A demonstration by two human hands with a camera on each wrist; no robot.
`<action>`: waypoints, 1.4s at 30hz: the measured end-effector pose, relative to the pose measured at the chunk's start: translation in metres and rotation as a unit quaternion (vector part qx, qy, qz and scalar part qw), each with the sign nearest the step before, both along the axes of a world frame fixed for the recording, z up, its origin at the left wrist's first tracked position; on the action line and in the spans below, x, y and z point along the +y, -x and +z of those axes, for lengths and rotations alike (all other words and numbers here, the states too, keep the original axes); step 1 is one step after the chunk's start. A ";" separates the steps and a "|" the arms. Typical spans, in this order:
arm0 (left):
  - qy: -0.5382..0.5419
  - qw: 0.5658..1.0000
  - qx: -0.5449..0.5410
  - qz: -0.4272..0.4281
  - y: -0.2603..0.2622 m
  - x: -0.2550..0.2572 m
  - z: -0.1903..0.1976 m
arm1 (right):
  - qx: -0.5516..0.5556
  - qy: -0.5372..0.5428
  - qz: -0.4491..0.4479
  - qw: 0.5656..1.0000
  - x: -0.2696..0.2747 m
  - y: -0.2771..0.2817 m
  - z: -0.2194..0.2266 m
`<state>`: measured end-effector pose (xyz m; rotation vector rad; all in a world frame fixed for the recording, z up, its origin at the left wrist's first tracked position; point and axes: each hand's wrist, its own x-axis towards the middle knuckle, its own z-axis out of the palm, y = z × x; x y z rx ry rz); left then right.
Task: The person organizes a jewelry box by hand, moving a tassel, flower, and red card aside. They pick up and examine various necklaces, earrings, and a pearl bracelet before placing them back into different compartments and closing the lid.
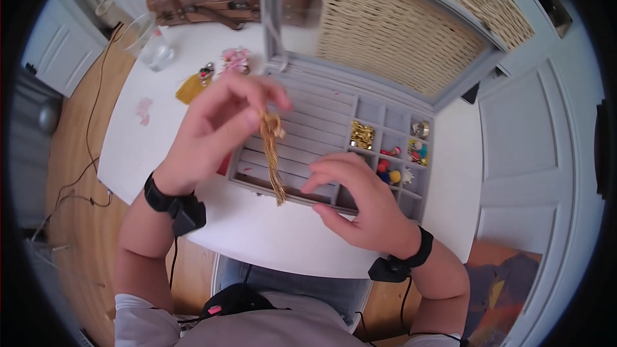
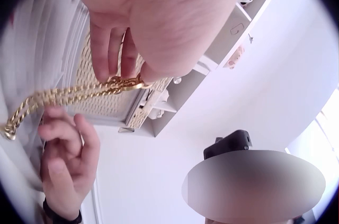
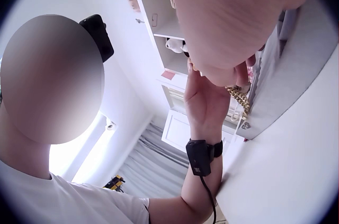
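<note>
Left hand (image 1: 217, 122) pinched the chain (image 1: 272, 160) above the box (image 1: 315, 127), near its near-left corner; right hand (image 1: 366, 202), loosely spread, held nothing. I judged this pre-placement; careful lowering seemed needed next.

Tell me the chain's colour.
The chain is gold; the left wrist view shows it best.

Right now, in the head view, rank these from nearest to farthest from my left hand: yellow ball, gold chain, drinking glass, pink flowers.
1. Gold chain, in your left hand
2. Pink flowers, just beyond
3. Drinking glass, upper left
4. Yellow ball, right, inside box
</note>
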<state>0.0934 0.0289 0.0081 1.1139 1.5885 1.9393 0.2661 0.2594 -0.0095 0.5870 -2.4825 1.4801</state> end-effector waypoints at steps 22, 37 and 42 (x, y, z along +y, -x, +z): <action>-0.070 0.973 -0.008 0.221 0.056 -0.026 0.009 | -0.006 -0.006 -0.032 0.999 0.001 0.000 0.004; 0.036 0.956 0.027 0.289 0.063 -0.031 -0.001 | 0.015 0.006 -0.036 0.999 0.000 -0.003 -0.005; 0.126 0.951 0.036 0.281 0.054 -0.029 0.011 | 0.023 0.019 -0.026 0.999 0.001 -0.002 -0.007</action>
